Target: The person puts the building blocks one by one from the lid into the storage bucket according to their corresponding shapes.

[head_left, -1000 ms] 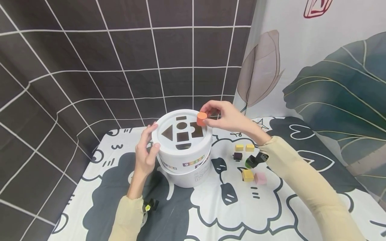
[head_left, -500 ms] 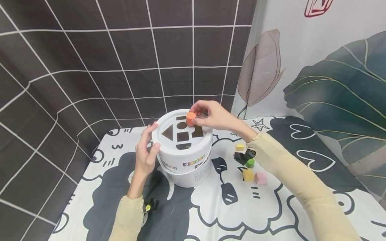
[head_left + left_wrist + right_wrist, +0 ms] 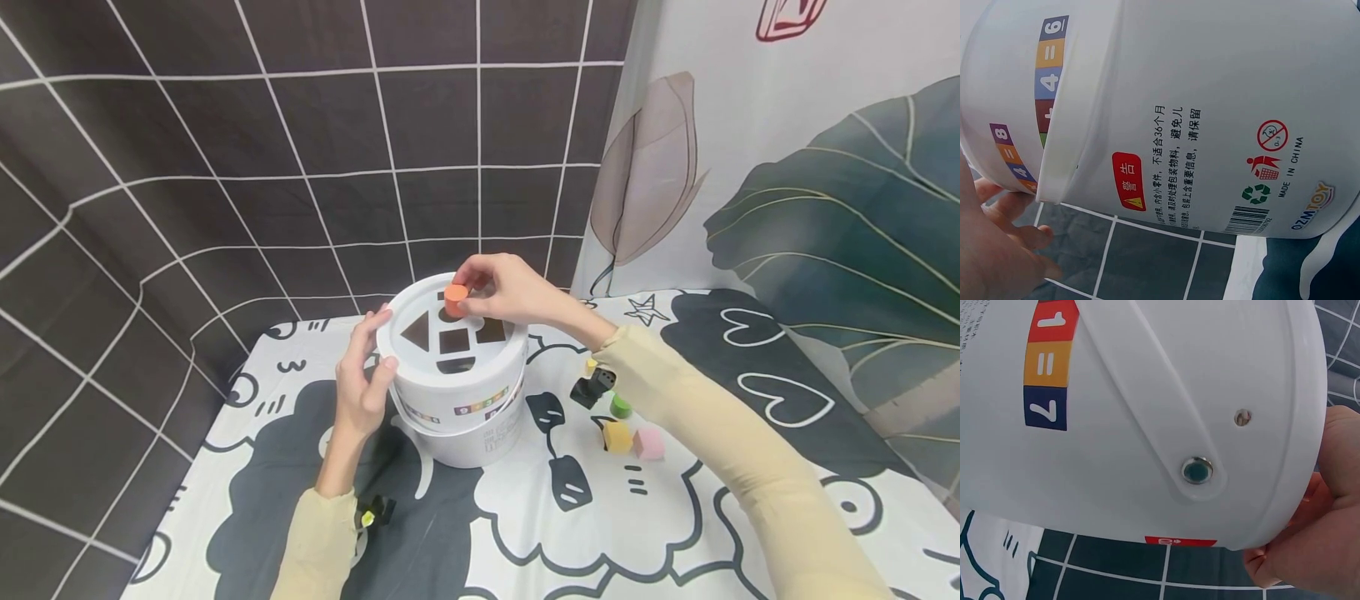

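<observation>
A white bucket point(image 3: 465, 442) stands on the bed-like patterned cloth, its lid point(image 3: 405, 343) cut with shaped holes. Thumb and fingers of my left hand point(image 3: 362, 375) hold the lid's left rim; the left wrist view shows that hand point(image 3: 1007, 250) beside the bucket point(image 3: 1222, 75). My right hand point(image 3: 506, 287) pinches an orange cylinder block point(image 3: 455, 300) between thumb and fingers. The block is over the round hole point(image 3: 447, 315) and covers part of it. In the right wrist view the bucket hides the block, and only part of the right hand point(image 3: 1319, 537) shows past the rim.
Right of the bucket lie a green round block point(image 3: 620, 406), a yellow block point(image 3: 617, 437) and a pink block point(image 3: 648, 444). Another yellow block point(image 3: 590, 367) is partly hidden by the right wrist's black camera point(image 3: 592, 387). A dark gridded cloth point(image 3: 420, 150) hangs behind the bucket.
My right hand has carried the orange cylinder block left across the lid, from its right edge to the round hole. The left hand and bucket have stayed in place.
</observation>
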Available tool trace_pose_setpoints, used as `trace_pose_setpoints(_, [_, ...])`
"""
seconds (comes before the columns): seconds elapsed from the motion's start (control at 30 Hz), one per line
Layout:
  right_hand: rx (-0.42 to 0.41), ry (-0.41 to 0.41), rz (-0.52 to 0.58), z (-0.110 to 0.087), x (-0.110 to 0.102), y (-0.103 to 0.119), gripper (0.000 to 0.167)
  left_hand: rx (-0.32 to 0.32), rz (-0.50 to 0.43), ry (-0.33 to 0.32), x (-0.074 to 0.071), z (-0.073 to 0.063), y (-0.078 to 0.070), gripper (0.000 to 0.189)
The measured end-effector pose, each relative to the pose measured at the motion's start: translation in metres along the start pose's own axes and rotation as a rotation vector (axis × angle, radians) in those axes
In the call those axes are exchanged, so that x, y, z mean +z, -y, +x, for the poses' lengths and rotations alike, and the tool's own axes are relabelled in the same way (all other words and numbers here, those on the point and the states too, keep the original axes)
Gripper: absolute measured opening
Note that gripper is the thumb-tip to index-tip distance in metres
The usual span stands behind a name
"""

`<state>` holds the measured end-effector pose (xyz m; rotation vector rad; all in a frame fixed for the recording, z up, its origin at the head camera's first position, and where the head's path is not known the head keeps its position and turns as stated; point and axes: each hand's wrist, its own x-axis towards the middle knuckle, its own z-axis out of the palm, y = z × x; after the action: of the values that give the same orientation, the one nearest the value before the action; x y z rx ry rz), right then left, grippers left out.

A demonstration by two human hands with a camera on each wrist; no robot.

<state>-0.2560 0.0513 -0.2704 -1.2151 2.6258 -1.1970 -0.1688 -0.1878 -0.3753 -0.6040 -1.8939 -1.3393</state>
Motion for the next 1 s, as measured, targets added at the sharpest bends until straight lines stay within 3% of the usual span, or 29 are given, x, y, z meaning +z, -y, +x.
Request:
trace_pose_setpoints(0.57, [-0.031,0.019,-0.049,0.000,0.001,0.002,0.027,-0.006,0.005,-0.003,0.001,-0.002,-0.001,0.057])
trace_pose_setpoints(0.77, [-0.005,-0.027,-0.024,-0.010,-0.009,-0.001,0.027,0.006,0.002,-0.010,0.002,-0.001,0.000,0.058])
trace_pose_setpoints(1.0, [0.009,-0.115,-0.029,-0.035,-0.032,-0.023,0.024,0.010,0.001,-0.008,0.001,0.000,0.000,0.057])
